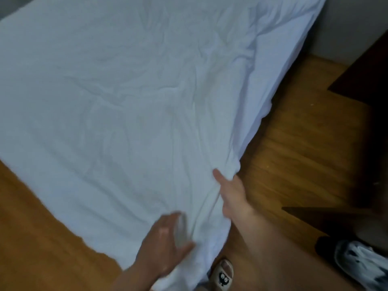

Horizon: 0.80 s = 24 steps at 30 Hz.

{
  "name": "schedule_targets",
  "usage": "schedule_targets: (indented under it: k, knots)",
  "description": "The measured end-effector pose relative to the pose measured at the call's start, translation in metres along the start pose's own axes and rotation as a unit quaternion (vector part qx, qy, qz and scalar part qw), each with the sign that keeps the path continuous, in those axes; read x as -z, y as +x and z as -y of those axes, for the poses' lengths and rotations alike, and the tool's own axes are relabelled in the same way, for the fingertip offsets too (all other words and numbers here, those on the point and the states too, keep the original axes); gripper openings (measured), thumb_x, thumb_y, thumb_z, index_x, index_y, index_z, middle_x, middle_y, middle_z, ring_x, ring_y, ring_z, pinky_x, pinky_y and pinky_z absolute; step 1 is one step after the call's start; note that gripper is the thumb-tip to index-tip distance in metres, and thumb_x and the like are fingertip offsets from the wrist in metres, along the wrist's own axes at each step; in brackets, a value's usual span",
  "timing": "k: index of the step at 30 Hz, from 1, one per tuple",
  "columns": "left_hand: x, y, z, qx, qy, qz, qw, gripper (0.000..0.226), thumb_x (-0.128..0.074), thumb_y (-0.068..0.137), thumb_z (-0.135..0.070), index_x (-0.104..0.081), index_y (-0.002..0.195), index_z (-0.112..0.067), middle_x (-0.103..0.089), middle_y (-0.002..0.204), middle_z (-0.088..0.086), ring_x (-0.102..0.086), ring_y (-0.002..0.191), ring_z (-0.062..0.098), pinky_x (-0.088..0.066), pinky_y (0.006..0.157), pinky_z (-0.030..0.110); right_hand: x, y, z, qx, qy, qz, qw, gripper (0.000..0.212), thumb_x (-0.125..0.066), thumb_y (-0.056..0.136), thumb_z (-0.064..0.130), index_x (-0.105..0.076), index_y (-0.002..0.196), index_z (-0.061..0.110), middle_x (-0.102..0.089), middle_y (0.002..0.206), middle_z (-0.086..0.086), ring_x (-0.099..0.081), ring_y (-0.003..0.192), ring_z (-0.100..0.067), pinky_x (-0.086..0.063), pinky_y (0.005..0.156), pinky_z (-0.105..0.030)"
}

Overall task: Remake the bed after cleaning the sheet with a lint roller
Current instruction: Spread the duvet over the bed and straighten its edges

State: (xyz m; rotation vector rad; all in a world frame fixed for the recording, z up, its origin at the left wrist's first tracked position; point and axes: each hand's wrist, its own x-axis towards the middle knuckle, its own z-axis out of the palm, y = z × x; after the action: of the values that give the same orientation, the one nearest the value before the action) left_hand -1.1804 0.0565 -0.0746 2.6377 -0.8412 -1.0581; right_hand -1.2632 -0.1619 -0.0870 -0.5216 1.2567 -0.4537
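A wrinkled white sheet covers the mattress and fills most of the view. My right hand grips the sheet's right edge near the front corner, thumb on top and fingers tucked under the bunched fabric. My left hand lies low on the sheet close to the front corner and holds a greyish cylinder, the lint roller, against the fabric. The hand and roller are blurred by motion.
Wooden floor runs along the right and the lower left of the bed. Dark furniture stands at the right. A slipper with a cartoon face shows by the bed corner. A white and dark shoe lies at bottom right.
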Motion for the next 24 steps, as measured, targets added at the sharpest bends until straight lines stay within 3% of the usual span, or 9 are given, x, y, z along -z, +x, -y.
schedule_targets:
  k: [2, 3, 6, 9, 10, 11, 15, 21, 24]
  knots:
    - [0.023, 0.039, -0.068, -0.194, 0.030, 0.008, 0.981, 0.103, -0.061, 0.067, -0.081, -0.037, 0.149, -0.025, -0.045, 0.139, -0.006, -0.042, 0.128, 0.012, -0.037, 0.110, 0.029, 0.030, -0.011, -0.004, 0.033, -0.054, -0.012, 0.998, 0.024, -0.072, 0.090, 0.015, -0.068, 0.114, 0.011, -0.077, 0.104, -0.005, -0.074, 0.096, -0.022, -0.058, 0.087, -0.040]
    - [0.032, 0.061, -0.100, -0.232, 0.070, 0.048, 0.969, 0.107, -0.058, 0.068, -0.082, -0.026, 0.154, -0.027, -0.037, 0.147, -0.004, -0.036, 0.134, 0.017, -0.035, 0.112, 0.033, 0.043, -0.014, -0.004, 0.037, -0.086, -0.008, 0.996, 0.022, -0.070, 0.092, 0.015, -0.068, 0.113, 0.012, -0.077, 0.103, -0.004, -0.073, 0.097, -0.023, -0.057, 0.088, -0.041]
    - [0.022, 0.112, -0.159, -0.196, 0.203, 0.202, 0.938, 0.101, -0.054, 0.076, -0.077, -0.008, 0.156, -0.036, -0.020, 0.159, -0.001, -0.025, 0.143, 0.030, -0.032, 0.115, 0.045, 0.071, 0.003, 0.004, 0.013, -0.274, 0.022, 0.961, 0.016, -0.068, 0.090, 0.023, -0.070, 0.105, 0.018, -0.076, 0.104, -0.005, -0.071, 0.101, -0.026, -0.055, 0.093, -0.044]
    - [0.021, 0.137, -0.162, -0.124, 0.226, 0.325, 0.910, 0.092, -0.059, 0.083, -0.068, -0.023, 0.156, -0.026, -0.027, 0.160, 0.005, -0.030, 0.145, 0.028, -0.028, 0.118, 0.039, 0.086, 0.029, 0.041, -0.091, -0.559, 0.052, 0.823, 0.018, -0.066, 0.086, 0.032, -0.063, 0.099, 0.020, -0.069, 0.094, 0.002, -0.066, 0.086, -0.015, -0.056, 0.075, -0.032]
    - [0.024, 0.146, -0.162, -0.104, 0.225, 0.346, 0.905, 0.089, -0.062, 0.083, -0.064, -0.028, 0.155, -0.024, -0.030, 0.159, 0.005, -0.033, 0.144, 0.026, -0.029, 0.117, 0.035, 0.085, 0.037, 0.063, -0.105, -0.596, 0.042, 0.795, 0.024, -0.067, 0.086, 0.035, -0.060, 0.101, 0.017, -0.063, 0.091, 0.003, -0.061, 0.082, -0.013, -0.051, 0.069, -0.028]
    - [0.030, 0.156, -0.165, -0.087, 0.228, 0.351, 0.904, 0.087, -0.063, 0.083, -0.063, -0.031, 0.154, -0.023, -0.034, 0.157, 0.006, -0.036, 0.142, 0.024, -0.031, 0.115, 0.030, 0.081, 0.045, 0.087, -0.095, -0.607, 0.027, 0.789, 0.030, -0.067, 0.087, 0.037, -0.058, 0.107, 0.017, -0.061, 0.094, 0.003, -0.058, 0.084, -0.012, -0.048, 0.069, -0.027]
    - [0.062, 0.226, -0.220, -0.074, 0.188, 0.254, 0.946, 0.075, -0.063, 0.089, -0.055, -0.039, 0.149, -0.018, -0.054, 0.144, 0.005, -0.051, 0.132, 0.019, -0.037, 0.104, 0.021, 0.062, 0.108, 0.197, 0.035, -0.615, -0.020, 0.787, 0.051, -0.064, 0.092, 0.033, -0.046, 0.138, 0.023, -0.063, 0.121, 0.001, -0.060, 0.108, -0.017, -0.050, 0.093, -0.033]
    - [0.099, 0.366, -0.381, -0.095, 0.078, 0.139, 0.983, 0.063, -0.066, 0.090, -0.045, -0.043, 0.144, -0.021, -0.066, 0.127, 0.006, -0.063, 0.115, 0.021, -0.046, 0.096, 0.024, 0.045, 0.306, 0.400, 0.176, -0.677, 0.004, 0.715, 0.068, -0.057, 0.096, 0.026, -0.025, 0.155, 0.019, -0.035, 0.153, -0.006, -0.045, 0.134, -0.025, -0.042, 0.107, -0.032]
    - [0.083, 0.446, -0.458, -0.101, -0.005, 0.047, 0.994, 0.071, -0.071, 0.088, -0.037, -0.037, 0.148, -0.021, -0.063, 0.127, 0.006, -0.063, 0.113, 0.025, -0.048, 0.097, 0.029, 0.016, 0.437, 0.492, 0.244, -0.741, 0.065, 0.622, 0.075, -0.057, 0.096, 0.029, -0.016, 0.158, 0.018, -0.027, 0.160, -0.007, -0.032, 0.144, -0.026, -0.029, 0.119, -0.039]
